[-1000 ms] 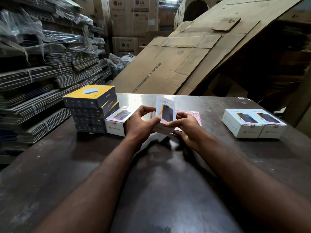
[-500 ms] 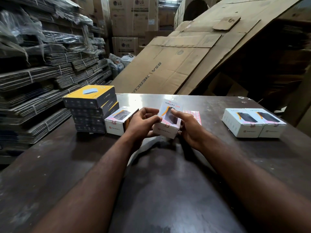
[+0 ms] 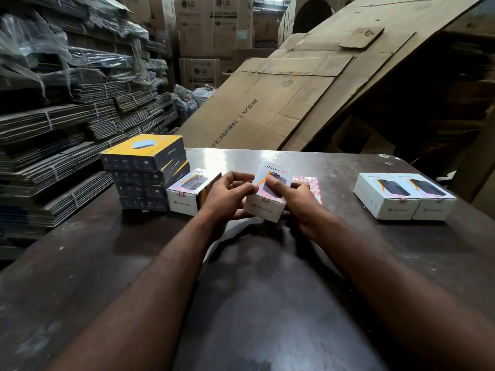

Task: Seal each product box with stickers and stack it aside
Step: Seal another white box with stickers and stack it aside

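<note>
A white product box (image 3: 263, 207) marked HALLEY 20K sits tilted between both hands above the dark table (image 3: 249, 303). A small pink sticker sits over the flap edge on its near face. My left hand (image 3: 227, 195) grips its left side with curled fingers. My right hand (image 3: 296, 199) holds the right side, with the thumb pressed on the top face. A pink sticker sheet (image 3: 308, 183) lies on the table just behind my right hand. Another white box (image 3: 187, 194) lies to the left. Two white boxes (image 3: 403, 196) stand side by side at the right.
A stack of yellow-and-black boxes (image 3: 144, 170) stands at the table's left. Bundles of flattened cardboard (image 3: 67, 124) fill the left side. Large cardboard sheets (image 3: 294, 95) lean behind the table's far edge.
The held box has tipped from upright to lying back, so its near face with the sticker now shows. My right thumb has come onto its top face.
</note>
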A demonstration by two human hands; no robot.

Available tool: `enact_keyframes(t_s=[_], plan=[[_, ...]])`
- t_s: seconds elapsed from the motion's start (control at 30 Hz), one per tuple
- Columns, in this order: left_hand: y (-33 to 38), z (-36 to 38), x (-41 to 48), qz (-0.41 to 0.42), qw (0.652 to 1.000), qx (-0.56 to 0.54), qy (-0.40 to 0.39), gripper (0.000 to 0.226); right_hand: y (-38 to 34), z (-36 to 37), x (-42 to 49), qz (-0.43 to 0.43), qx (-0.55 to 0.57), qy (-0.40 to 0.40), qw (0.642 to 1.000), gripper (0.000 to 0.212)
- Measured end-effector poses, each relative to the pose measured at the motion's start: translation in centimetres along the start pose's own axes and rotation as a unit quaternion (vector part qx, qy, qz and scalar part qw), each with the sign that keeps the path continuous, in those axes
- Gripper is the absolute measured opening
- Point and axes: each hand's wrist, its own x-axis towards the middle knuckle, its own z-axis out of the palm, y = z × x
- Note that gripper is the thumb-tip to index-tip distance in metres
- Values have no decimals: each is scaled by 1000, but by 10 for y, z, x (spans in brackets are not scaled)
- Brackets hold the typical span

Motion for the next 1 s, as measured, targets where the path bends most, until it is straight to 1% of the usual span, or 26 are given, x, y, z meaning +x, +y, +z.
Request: enact_keyframes(t_s=[0.07,0.1,0.13,0.17,0.2,0.27,0.3,0.37,0.43,0.53,0.63,0.7,0.8,1.0], plan=[[0,0,1,-3,1000,-5,20,14,-3,3,-3,-11,-18,18,1000,106],[0,0,2,-5,999,-7,37,13,-4,4,-6,-33,-51,41,997,101],[0,0,3,-7,998,-7,57,13,-4,5,-8,-74,-111,67,989,100],[0,-1,4,-8,997,-7,74,13,-5,6,-13,-133,-174,87,972,96],[0,-2,4,-9,996,-8,90,12,-5,7,-19,-203,-217,92,950,88],[0,-3,5,-9,994,-8,110,10,-5,10,-26,-320,-252,71,910,63],[0,-3,5,-11,994,-9,112,11,-5,13,-30,-351,-258,56,898,50],[1,-3,3,-11,994,-10,107,17,-3,18,-33,-378,-262,37,887,27],[1,-1,2,-8,995,-7,103,21,-2,20,-33,-383,-245,39,890,17],[2,-2,1,-3,995,-5,102,20,-6,17,-32,-341,-196,12,919,11],[1,-2,1,-5,995,-2,103,19,-10,14,-31,-302,-146,-23,942,12],[1,-2,1,-6,994,7,106,19,-13,13,-30,-287,-121,-40,949,13],[0,-2,2,-3,994,12,112,16,-16,12,-29,-277,-122,-46,952,12],[-1,-2,3,1,994,18,112,12,-11,14,-32,-283,-178,-23,942,15]])
